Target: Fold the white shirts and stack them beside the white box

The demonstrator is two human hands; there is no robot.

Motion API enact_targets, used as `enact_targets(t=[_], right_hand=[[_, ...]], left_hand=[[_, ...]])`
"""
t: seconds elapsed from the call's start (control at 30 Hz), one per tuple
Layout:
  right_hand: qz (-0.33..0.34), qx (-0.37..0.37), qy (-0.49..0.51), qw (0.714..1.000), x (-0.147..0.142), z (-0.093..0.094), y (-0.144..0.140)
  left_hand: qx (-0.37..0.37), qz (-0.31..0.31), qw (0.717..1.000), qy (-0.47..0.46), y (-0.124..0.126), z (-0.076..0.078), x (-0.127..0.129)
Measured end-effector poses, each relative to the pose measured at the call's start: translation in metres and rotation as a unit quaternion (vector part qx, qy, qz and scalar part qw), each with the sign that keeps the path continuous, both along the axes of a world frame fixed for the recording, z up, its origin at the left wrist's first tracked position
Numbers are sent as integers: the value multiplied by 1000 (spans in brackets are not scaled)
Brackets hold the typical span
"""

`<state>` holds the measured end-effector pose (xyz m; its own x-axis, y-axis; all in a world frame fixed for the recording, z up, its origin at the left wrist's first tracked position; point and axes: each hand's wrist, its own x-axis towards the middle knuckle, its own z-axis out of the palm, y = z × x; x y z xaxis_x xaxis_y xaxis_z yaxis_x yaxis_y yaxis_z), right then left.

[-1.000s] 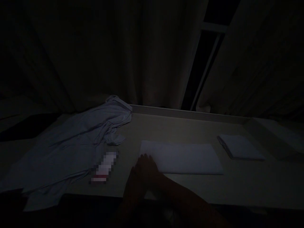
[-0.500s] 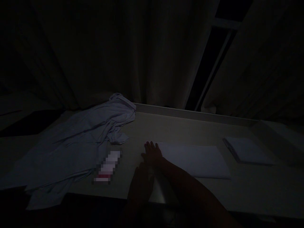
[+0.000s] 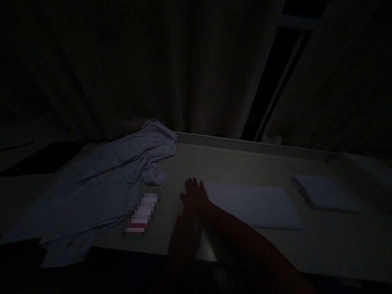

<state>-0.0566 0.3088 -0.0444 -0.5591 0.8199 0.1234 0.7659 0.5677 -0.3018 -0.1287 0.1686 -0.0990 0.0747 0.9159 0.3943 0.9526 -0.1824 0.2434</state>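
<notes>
The room is very dark. The right hand (image 3: 196, 198) lies flat on the left end of a folded white cloth (image 3: 251, 206), fingers stretched out and close together; its grip is open and holds nothing. The left hand (image 3: 183, 239) is just below it near the front edge of the surface (image 3: 232, 163), also flat, fingers loose, with nothing in its grip. The folded white cloth lies in the middle of the surface, long side toward the person.

To the left, a crumpled pale garment (image 3: 101, 192) spreads wide and hangs over the front edge. Between it and the hands lies a small blurred item (image 3: 141, 214), white with a red end. Far right, well apart, sits a smaller folded cloth (image 3: 324, 194).

The surface is pale with a raised back rim. Behind it hang dark curtains (image 3: 183, 69), and a window frame (image 3: 275, 81) shows in the gap.
</notes>
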Motion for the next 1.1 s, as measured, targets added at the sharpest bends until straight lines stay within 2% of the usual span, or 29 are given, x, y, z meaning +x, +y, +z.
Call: enact_targets(t=[0.2,0.3,0.4,0.57,0.8,0.93,1.1], right_hand=[[38,37,51,997,-17,2,-47],[4,18,53,998,-6,-1,-52],[-10,10,41,999,19,-3,-50],[-26,28,10,999,71,-3,-58],[-73,41,-9,996,154,-1,-64],[-98,53,-32,993,222,-5,-61],[-194,45,-87,976,323,-20,-56]], left_hand=[[-6,-56,998,1,8,17,-1],[-6,-64,998,22,7,19,-1],[0,-64,995,74,3,13,-3],[20,-32,993,112,-1,2,-5],[27,-10,992,122,2,1,-3],[22,-19,992,123,3,0,-5],[25,-20,993,112,3,0,-5]])
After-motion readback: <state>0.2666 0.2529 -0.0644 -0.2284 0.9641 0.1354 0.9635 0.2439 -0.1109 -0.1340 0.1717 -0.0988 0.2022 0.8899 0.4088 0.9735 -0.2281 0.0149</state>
